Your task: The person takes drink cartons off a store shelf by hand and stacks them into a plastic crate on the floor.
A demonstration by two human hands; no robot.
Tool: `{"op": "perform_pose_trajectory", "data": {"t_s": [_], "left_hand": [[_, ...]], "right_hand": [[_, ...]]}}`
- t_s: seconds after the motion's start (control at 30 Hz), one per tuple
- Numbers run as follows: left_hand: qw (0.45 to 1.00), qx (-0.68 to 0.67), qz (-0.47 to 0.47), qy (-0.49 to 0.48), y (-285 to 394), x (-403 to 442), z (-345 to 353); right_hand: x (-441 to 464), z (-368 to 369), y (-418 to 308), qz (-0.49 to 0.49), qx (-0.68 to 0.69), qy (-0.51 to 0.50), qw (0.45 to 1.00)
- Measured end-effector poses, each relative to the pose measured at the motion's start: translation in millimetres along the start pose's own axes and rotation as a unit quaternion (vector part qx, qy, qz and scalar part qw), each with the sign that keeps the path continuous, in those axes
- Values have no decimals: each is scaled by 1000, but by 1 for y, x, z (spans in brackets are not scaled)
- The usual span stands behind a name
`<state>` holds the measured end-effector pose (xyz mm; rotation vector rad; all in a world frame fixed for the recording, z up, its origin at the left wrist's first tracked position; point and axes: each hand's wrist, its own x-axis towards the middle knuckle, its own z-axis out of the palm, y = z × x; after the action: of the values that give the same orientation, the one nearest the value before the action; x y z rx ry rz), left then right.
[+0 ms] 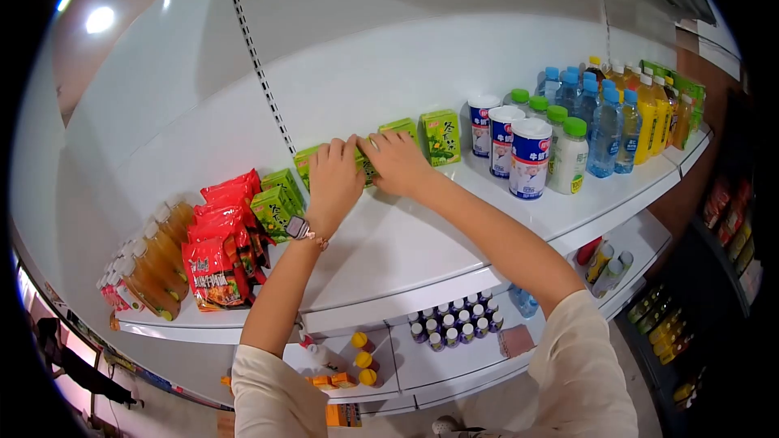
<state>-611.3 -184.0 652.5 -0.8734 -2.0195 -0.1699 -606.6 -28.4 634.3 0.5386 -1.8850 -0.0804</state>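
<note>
My left hand [334, 182], with a watch on its wrist, reaches onto the upper shelf, its fingers bent over a green drink carton [303, 164]. Close beside it, my right hand [396, 164] has its fingers curled over another green carton [369, 172], mostly hidden by the hands. Behind the right hand stands a further green carton [403, 126], and a green carton with dark lettering [441, 138] is upright to its right. More green cartons [274, 209] are grouped left of my left wrist.
Red noodle packets [215, 272] and amber bottles [150, 276] stand at the left. To the right are blue-and-white cups [530, 164], green-capped white bottles [570, 158], water bottles [605, 134] and yellow drinks [645, 118]. Lower shelves hold small dark bottles [450, 332] and yellow-capped containers [365, 359].
</note>
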Motion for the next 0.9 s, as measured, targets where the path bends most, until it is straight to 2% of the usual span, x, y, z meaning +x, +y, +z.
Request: {"op": "perform_pose_trajectory", "data": {"t_s": [0.07,0.17,0.27,0.37,0.47,0.57,0.67,0.8,0.9], "left_hand": [[999,-41,6,19,0,-7,4],[992,-114,-28,52,7,-15,4],[977,-203,-64,32,12,-17,13],[969,-216,-103,-61,18,-15,5],[962,-253,-102,13,17,-14,7],[938,-317,-138,-5,21,-12,1],[844,-509,-165,41,14,-12,26],[764,-610,-211,-13,8,-14,30],[790,-585,-176,-41,13,-13,23]], "right_hand": [[1,-12,-4,7,18,-22,1000],[4,-17,-6,45,62,-122,990],[7,-29,-2,121,167,-242,948],[3,-29,6,79,161,-242,954],[9,-36,18,92,185,-234,950],[10,-50,25,152,259,-230,926],[13,-62,29,149,251,-247,924],[13,-62,25,168,273,-250,914],[9,-52,30,173,284,-266,905]]}}
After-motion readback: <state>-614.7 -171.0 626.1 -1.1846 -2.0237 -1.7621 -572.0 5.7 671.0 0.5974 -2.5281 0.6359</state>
